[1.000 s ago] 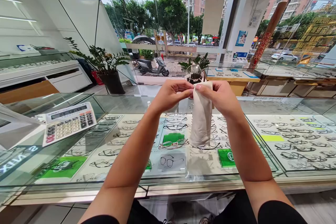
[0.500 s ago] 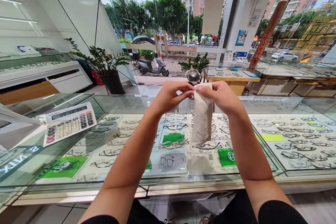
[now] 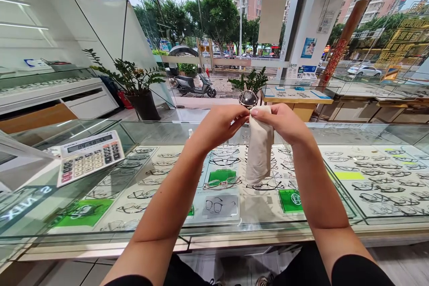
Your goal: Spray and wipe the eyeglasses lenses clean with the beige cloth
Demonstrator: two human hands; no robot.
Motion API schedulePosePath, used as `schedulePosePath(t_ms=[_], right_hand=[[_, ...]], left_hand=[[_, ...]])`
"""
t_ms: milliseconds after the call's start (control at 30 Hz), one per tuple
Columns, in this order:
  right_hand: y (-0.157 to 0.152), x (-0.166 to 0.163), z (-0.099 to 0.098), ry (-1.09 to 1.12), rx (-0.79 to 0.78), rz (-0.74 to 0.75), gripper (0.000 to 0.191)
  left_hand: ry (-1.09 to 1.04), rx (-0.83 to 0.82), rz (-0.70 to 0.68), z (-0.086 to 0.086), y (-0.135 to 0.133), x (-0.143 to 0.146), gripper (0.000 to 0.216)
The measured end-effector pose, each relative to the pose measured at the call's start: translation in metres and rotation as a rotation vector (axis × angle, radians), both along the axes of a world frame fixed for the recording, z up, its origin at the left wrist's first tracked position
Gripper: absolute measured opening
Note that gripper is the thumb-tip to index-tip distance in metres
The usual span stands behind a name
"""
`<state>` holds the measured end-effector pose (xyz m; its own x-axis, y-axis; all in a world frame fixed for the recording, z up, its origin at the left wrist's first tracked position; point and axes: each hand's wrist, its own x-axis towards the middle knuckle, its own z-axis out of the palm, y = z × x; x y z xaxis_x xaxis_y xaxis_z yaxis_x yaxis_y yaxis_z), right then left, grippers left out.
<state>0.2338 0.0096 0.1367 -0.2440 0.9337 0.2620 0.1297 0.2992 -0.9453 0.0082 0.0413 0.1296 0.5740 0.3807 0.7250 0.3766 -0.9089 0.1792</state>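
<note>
1. The glass tabletop (image 3: 261,234) spreads below the cream cloth and to both sides of it, with rows of eyeglass frames (image 3: 225,161) under its pane.
2. A potted plant (image 3: 136,85) stands beyond the tabletop, well to the left of the cloth.
3. The desk calculator (image 3: 90,156) sits on the glass, also well left of the cloth, its display tilted up.
4. The left hand (image 3: 223,123), just left of the cloth's top, has its fingertips drawn together, pinching the glasses.
5. The right hand (image 3: 290,120) grips the cloth's upper end, thumb pressed on its near face.
6. The cream cloth (image 3: 259,149) hangs down from that grip, above the tabletop.
7. The thin-rimmed glasses (image 3: 248,98) show one round lens, just above the cloth's upper left corner, at the left fingertips.
</note>
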Motion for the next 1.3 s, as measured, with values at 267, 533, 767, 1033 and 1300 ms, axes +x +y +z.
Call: schedulePosePath(t_ms=[267,533,767,1033,1300], right_hand=[[0.002,-0.005,0.0,0.12,0.136,-0.091,0.043],[0.003,-0.024,-0.006,0.175,0.414,-0.255,0.047],[0.005,-0.025,-0.003,0.344,0.316,-0.242,0.041],[0.01,-0.027,-0.001,0.492,0.172,-0.121,0.029],[0.011,-0.035,-0.005,0.545,0.205,-0.064,0.027]], left_hand=[[-0.404,-0.591,-0.22,-0.001,0.003,0.011,0.043],[-0.615,-0.805,-0.28,-0.009,-0.002,0.033,0.05],[-0.668,-0.809,-0.392,-0.004,-0.009,0.038,0.049],[-0.672,-0.919,-0.406,-0.001,-0.012,0.036,0.044],[-0.641,-0.827,-0.372,-0.011,-0.015,0.042,0.052]])
